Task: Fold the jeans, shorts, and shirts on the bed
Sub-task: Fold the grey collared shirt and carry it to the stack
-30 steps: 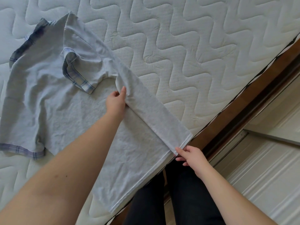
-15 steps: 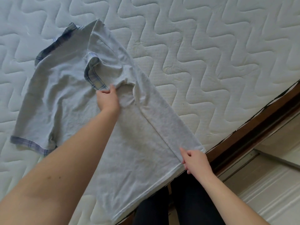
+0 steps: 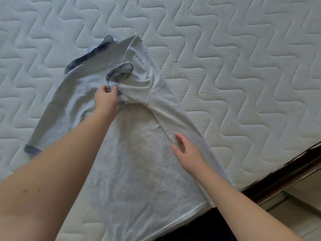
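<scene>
item: light grey short-sleeved cotton shirt with blue plaid trim (image 3: 139, 162), lying flat on the white quilted mattress with zigzag stitching (image 3: 243, 66).

hidden or unclear: the shirt's lower hem runs to the mattress edge and part of it is covered by both forearms; the far sleeve cuff is partly under the left forearm; the plaid pattern is blurred; the dark shape below the hem cannot be identified.

orientation: long axis runs from the hem at the near mattress edge up and leftward to the collar, which points away from the person. the right side panel is folded over the body.

left hand (image 3: 106, 100): pinches the plaid cuff of the folded-in sleeve, near the shirt's centre.

right hand (image 3: 186, 150): fingers spread and relaxed, over the folded panel's edge; contact cannot be told.
</scene>
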Demonstrator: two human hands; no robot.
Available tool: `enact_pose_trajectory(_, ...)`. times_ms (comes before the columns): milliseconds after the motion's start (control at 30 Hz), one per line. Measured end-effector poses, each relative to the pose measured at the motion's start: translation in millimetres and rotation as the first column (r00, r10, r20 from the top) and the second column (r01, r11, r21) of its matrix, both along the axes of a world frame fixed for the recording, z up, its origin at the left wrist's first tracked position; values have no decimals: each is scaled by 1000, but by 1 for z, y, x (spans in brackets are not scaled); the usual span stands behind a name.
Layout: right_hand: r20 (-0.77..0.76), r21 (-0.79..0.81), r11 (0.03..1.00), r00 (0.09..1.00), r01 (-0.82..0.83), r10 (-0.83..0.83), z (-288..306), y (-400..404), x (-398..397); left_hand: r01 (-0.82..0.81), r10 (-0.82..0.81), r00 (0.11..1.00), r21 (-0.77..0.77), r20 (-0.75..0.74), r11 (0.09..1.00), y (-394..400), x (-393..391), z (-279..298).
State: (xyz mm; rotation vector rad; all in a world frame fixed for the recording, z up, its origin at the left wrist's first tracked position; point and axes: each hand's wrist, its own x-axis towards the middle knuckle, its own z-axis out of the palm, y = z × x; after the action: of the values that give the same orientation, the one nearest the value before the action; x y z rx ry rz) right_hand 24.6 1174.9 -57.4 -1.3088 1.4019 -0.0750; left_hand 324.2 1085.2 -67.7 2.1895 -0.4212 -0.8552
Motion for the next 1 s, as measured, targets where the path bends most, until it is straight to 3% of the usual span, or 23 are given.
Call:
enact_pose_trajectory(100,-9,-42,995,996,-94,94,2,-15,14,36,-37,999,17,29,999,-2,6,0)
enact_pose_trajectory(233,-34,-29,995,995,-94,93,-1,-27,23,31,-30,1000,166,-7,986,5,2,-7)
enact_pose_trajectory(333,-39,-50,997,997,-63,61,-3,-34,23,59,-132,962,287,241,956,0,2,-4)
enact_pose_trajectory(433,-44,-83,996,999,-13,9,-4,-42,21,251,-289,804,144,519,957,-18,-5,6)
enact_pose_trajectory(500,-37,-90,996,999,3,-6,-4,-48,24,415,-391,718,97,576,905,-40,-12,10)
enact_pose_trajectory(600,-6,-95,995,1000,2,-3,-3,-61,33,511,-538,642,218,546,831,-81,-19,9)
enact_pose_trajectory(767,41,-66,998,999,7,-4,-4,-87,49,446,-595,719,417,360,792,-146,1,5)
enact_pose_trajectory(900,114,-12,1000,993,17,-16,-8,-106,59,583,-703,673,420,230,696,-181,18,2)
enact_pose_trajectory(1000,140,23,1000,990,14,-17,-13,-114,60,615,-689,708,345,154,709,-204,24,-1)
